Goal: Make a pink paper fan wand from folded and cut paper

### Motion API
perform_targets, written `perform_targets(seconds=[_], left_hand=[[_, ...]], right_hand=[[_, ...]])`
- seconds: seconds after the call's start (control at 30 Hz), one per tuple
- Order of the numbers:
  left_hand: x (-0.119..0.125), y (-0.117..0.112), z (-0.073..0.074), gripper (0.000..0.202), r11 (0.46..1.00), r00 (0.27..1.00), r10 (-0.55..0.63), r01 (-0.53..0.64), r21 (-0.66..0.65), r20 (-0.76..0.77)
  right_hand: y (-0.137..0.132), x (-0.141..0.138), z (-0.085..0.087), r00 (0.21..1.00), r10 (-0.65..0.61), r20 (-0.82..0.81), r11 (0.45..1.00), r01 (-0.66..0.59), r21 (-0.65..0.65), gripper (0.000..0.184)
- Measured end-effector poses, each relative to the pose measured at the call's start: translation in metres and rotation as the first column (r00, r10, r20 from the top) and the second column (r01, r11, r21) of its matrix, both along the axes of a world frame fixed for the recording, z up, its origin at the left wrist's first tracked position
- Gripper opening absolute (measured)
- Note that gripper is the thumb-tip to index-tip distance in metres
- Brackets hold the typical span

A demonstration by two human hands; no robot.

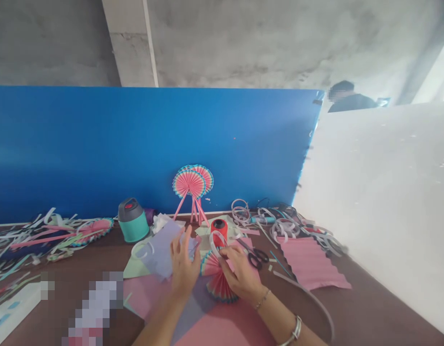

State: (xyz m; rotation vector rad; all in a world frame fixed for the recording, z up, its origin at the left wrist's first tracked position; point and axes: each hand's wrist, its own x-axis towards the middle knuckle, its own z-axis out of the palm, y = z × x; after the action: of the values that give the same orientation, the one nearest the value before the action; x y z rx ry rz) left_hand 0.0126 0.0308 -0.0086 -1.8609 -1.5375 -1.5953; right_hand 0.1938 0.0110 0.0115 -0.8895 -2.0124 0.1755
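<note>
- The left hand (183, 269) is raised above the paper sheets, left of centre; its fingers are spread and released.
- The right hand (240, 275) is right of centre, its thumb and fingers pinched on a white strip (212, 244) that curves up in a loop.
- The pleated fan (222, 288), pink with blue-edged folds, lies between the hands, partly beneath the right hand. Because the hand covers part of it, contact between the right hand and the fan cannot be confirmed.
- A red dispenser (219, 229) with a black top stands just beyond the white strip.
- The scissors (256, 255) lie to the right of the right hand, their black handles toward the near side.
- A pink corrugated sheet (311, 264) lies farther right on the brown table (366, 307).
- A lavender sheet (158, 250) lies to the left of the left hand; a white ring (142, 250) rests at its left edge.
- A teal container (134, 225) with a grey lid stands at far left of centre.
- Finished fans (191, 183) on pink sticks stand upright at the far side, in front of the blue panel (99, 144).
- Loose strips (34, 235) are heaped at the left; coiled strips (285, 229) lie at the far right.
</note>
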Motion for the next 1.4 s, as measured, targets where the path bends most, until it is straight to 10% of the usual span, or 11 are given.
perform_targets(seconds=[0.2, 0.4, 0.9, 1.4], left_hand=[[0.005, -0.011, 0.003, 0.032, 0.924, 0.923, -0.371, 0.357, -0.137, -0.099], [0.000, -0.001, -0.002, 0.027, 0.913, 0.933, -0.319, 0.349, -0.213, 0.164], [0.010, -0.018, 0.002, 0.042, 0.882, 0.871, -0.470, 0.455, -0.123, -0.146], [0.014, -0.019, 0.009, 0.014, 0.890, 0.894, -0.413, 0.437, -0.134, 0.172]], right_hand=[[-0.005, -0.001, 0.006, 0.998, 0.036, 0.054, 0.999, -0.034, -0.022, 0.010], [-0.003, 0.000, 0.008, 0.998, 0.059, 0.034, 0.998, -0.059, 0.024, 0.014], [0.004, -0.003, -0.003, 0.998, -0.038, 0.056, 0.999, 0.038, -0.012, 0.032], [0.000, -0.003, 0.006, 0.985, -0.014, 0.171, 0.999, 0.021, -0.035, 0.022]])
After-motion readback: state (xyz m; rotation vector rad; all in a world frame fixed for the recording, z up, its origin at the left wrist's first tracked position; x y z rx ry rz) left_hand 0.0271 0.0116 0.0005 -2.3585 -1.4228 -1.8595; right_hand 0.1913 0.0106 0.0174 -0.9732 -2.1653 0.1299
